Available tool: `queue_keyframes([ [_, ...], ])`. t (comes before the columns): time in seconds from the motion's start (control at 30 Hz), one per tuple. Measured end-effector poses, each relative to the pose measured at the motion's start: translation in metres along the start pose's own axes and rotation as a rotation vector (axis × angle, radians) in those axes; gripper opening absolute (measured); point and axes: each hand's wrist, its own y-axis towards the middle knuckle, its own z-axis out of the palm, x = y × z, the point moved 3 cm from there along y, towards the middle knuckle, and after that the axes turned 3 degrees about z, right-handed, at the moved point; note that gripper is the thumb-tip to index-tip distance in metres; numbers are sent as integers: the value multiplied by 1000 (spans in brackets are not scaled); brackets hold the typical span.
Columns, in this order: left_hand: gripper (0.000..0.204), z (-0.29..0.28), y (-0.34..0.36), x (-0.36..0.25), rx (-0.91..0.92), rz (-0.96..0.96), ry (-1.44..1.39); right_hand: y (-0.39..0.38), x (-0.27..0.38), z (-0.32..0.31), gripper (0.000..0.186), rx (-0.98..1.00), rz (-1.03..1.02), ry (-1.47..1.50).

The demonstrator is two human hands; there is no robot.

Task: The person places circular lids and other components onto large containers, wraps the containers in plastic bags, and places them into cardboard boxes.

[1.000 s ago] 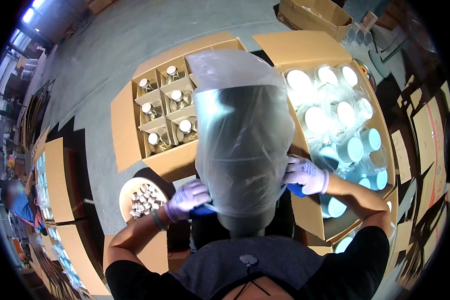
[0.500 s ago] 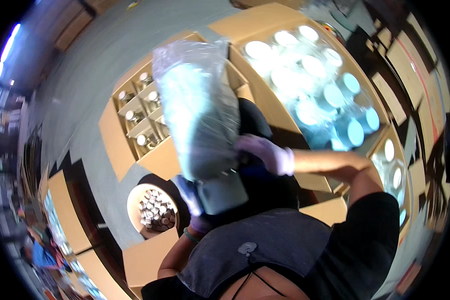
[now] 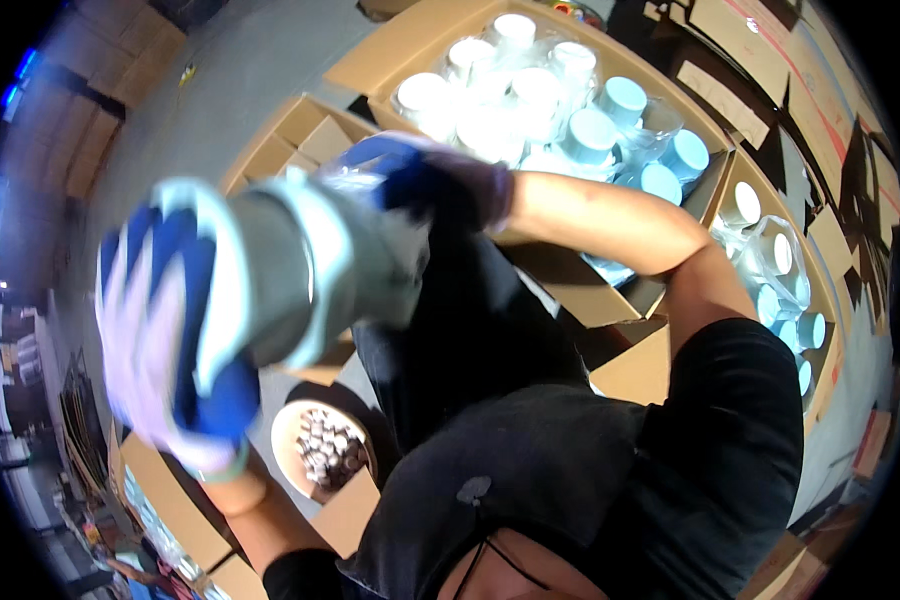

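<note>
On my screen the raised left hand [image 3: 165,330], fingers spread, clasps one end of a pale-blue container [image 3: 285,270], the right hand [image 3: 425,178] near the other, grip unclear (the shirt [image 3: 570,440] mark [image 3: 475,489] is illegible).

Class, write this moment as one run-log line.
left hand: gripping pale blue-green cylindrical vessel | right hand: at crumpled clear plastic film, grip unclear | background: round tan tub

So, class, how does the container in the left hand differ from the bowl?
The container is pale blue-green; the bowl is cream. The container is tilted, gripped by the left hand; the bowl sits lower, unheld. The bowl holds small pieces; the container's inside is hidden. Both look round.
</note>
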Motion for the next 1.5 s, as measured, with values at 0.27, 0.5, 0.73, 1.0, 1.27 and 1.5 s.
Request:
queue_keyframes([
  [0.27, 27, 83, 51, 79, -33, -253, -197, -43, -16, -16, 25, -223, 224, -802],
  [0.5, 30, 104, 64, 82, 18, -211, -117, -50, 7, -53, 54, -483, -493, -685],
  [0.73, 38, 111, 100, 23, 201, 157, -31, -34, -65, -31, 42, -817, -274, -257],
  [1.0, 36, 254, 97, 96, 16, -308, -815, -210, -29, -82, 36, -1259, -171, -838],
  [1.27, 55, 536, 50, 19, 865, -154, -176, -351, 43, -21, 35, -1697, 38, -1505],
  [1.5, 36, 586, 42, 54, 1131, -372, -615, -392, 64, 5, 35, -1805, 121, -1763],
])
